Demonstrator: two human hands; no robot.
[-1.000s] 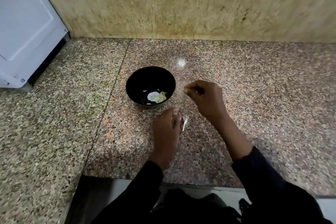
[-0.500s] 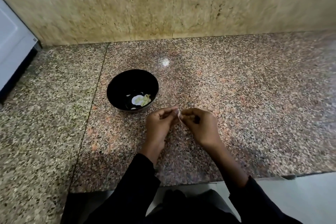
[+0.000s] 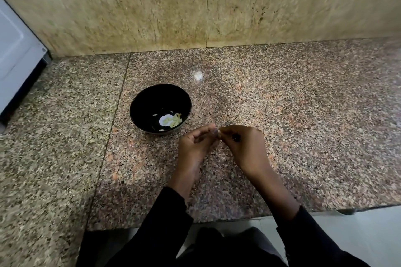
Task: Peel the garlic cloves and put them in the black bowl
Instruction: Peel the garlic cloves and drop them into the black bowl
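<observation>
- Centre frame, I have my left hand (image 3: 196, 144) and right hand (image 3: 243, 145) meeting, fingers curled, pinching a small pale garlic clove (image 3: 219, 135) above the surface (image 3: 303, 136).
- Peeling looks underway; next I strip the skin.
- Just beyond, left of centre, the black bowl (image 3: 138, 112) holds peeled cloves (image 3: 175, 119).

Speckled pink-grey granite table (image 3: 303, 125), seam on left. Beige veined stone wall (image 3: 152, 6) behind. White appliance panel (image 3: 15, 50) far left. Pale tiled floor (image 3: 358, 234) below.
</observation>
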